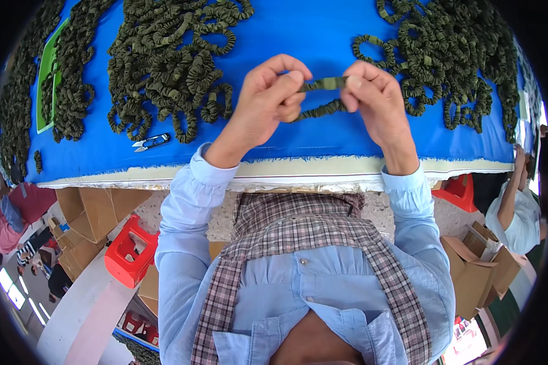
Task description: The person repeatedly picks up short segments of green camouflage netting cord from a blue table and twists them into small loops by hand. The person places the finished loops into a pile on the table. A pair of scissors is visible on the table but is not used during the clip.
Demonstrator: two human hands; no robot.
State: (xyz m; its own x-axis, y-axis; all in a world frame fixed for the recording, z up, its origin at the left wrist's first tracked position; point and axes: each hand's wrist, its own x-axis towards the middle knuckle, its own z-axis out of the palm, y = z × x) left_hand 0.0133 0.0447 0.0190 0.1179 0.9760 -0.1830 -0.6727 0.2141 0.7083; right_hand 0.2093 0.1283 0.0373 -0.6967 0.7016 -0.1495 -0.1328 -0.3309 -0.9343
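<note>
A dark green scrunchie (323, 109) is stretched between my two hands above the blue table cover. My left hand (271, 94) pinches its left end with curled fingers. At its right end, my right hand (374, 94) grips it between thumb and fingers. A flatter, smoother stretch of fabric shows on the upper strand, while the lower strand is gathered. To the left of my left hand lies a big heap of similar scrunchies (164, 61). Another heap of scrunchies (444, 55) lies beyond and to the right of my right hand.
Small thread snips (152, 142) lie near the table's front edge, left of my forearm. A green tray (44, 79) sits among more scrunchies at far left. Red stools (131, 250) and cardboard boxes (97, 213) stand below the table. Other people are at both sides.
</note>
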